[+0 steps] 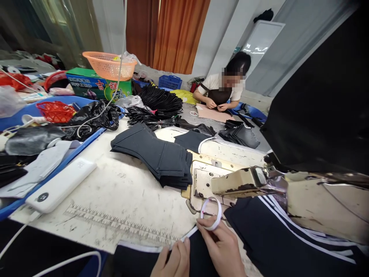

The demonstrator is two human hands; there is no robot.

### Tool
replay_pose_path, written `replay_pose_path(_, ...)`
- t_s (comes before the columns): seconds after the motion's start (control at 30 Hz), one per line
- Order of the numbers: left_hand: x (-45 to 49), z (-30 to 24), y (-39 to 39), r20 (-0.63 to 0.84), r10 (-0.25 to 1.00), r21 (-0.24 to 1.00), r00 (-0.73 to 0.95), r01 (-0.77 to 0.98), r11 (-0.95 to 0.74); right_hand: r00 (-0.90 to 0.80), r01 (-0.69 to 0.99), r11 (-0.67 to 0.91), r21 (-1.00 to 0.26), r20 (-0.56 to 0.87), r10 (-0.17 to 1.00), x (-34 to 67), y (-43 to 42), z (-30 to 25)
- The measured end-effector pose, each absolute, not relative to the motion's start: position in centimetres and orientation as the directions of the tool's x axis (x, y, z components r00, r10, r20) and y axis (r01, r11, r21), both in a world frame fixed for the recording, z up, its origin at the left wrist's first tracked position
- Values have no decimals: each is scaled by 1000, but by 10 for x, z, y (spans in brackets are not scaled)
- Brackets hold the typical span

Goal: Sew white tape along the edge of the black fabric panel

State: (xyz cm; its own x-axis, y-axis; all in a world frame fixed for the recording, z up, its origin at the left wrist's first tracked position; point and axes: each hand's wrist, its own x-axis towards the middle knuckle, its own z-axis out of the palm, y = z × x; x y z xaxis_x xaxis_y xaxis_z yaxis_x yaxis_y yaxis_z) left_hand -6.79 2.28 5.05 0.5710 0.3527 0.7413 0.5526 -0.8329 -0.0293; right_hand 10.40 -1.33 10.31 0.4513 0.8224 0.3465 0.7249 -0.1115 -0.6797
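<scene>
My right hand [223, 248] pinches a small roll of white tape [211, 212] at the table's near edge, and a strip of tape runs from the roll leftward. My left hand [173, 261] presses fingers down on that strip along the edge of a dark fabric piece [198, 254] lying in front of me. Just right of the roll lies black cloth with white stripes [276, 227], under the sewing machine arm [245, 182]. A stack of dark cut fabric pieces [157, 154] rests on the table beyond my hands.
A white power bank [60, 184] with a cable lies at the left. A printed ruler [121, 227] runs along the table. Black bags, a red basket [56, 111], an orange basket [109, 65] and a green box crowd the far left. Another person [223, 90] works across the table.
</scene>
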Motion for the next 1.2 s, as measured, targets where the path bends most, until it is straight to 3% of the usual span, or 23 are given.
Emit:
replay_pose_path(0.27, -66, 41, 21, 679, 376, -24, 631, 531, -847, 474, 753, -167, -636, 349, 808, 100, -14, 106)
replay_pose_path(0.43, -54, 38, 14, 658, 397, -19, 640, 541, -841, 490, 694, -261, -671, 174, 854, 103, -11, 102)
replay_pose_path(0.57, -29, 34, 5, 727, 343, -34, 595, 531, -847, 436, 661, -264, -703, 73, 897, 113, -9, 114)
replay_pose_path(0.7, -20, 27, 2, 747, 311, -68, 587, 534, -843, 330, 520, -257, -815, -86, 940, 125, -12, 134)
replay_pose_path(0.77, -21, 24, 2, 731, 326, -62, 599, 535, -843, 378, 496, -251, -831, -54, 924, 129, -14, 136)
replay_pose_path(0.93, -18, 24, 4, 743, 340, -39, 576, 545, -838, 510, 615, -191, -765, 201, 837, 133, -11, 115)
replay_pose_path(1.2, -18, 28, -2, 675, 414, 40, 611, 530, -847, 547, 567, -274, -777, 106, 830, 132, -3, 112)
